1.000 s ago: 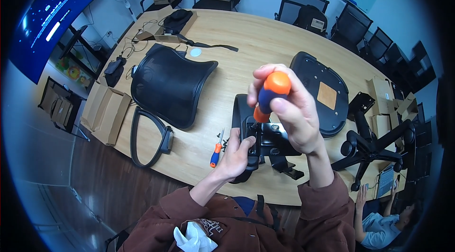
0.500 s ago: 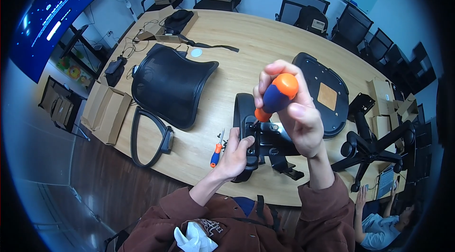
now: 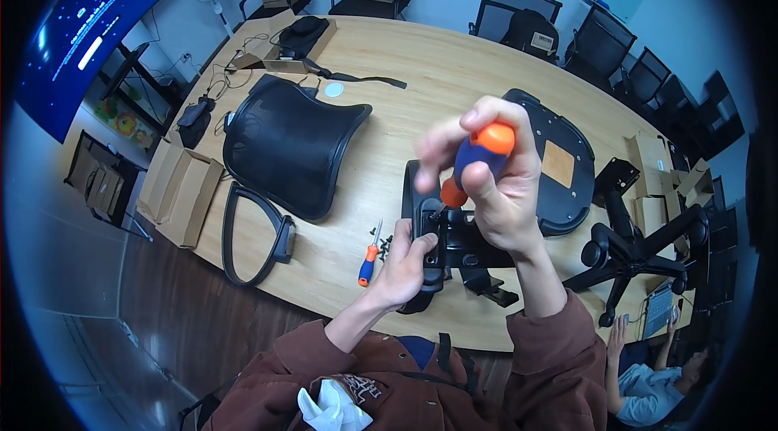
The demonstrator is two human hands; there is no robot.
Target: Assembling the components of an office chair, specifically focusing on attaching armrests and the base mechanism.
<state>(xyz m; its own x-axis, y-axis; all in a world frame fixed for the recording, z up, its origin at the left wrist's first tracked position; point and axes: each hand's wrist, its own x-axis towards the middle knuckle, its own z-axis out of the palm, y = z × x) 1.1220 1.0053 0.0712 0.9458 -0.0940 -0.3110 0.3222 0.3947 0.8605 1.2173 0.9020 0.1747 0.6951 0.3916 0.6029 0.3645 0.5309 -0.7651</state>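
Note:
My right hand (image 3: 517, 188) is wrapped loosely round an orange and blue screwdriver (image 3: 480, 159), its thumb against the handle and its forefingers lifted and blurred. The screwdriver's shaft slants down to the mounting end of a black chair armrest (image 3: 412, 178), beside a dark metal bracket (image 3: 474, 254). My left hand (image 3: 399, 270) grips that mounting end from the left, thumb on top. Left of it lie a second screwdriver (image 3: 369, 259) and several small black screws (image 3: 385, 249). My right hand hides part of the bracket.
A mesh backrest (image 3: 284, 147) and a loop armrest (image 3: 230, 228) lie to the left. On the right are the seat (image 3: 539, 119) and a wheeled chair base (image 3: 628, 259). An open cardboard box (image 3: 174, 196) sits at the left edge. Another person (image 3: 648, 390) is at a laptop (image 3: 659, 313), lower right.
My right hand has turned round the screwdriver handle, its forefingers loosening and shifting left and the thumb moving onto the handle. My left hand stays in place on the armrest.

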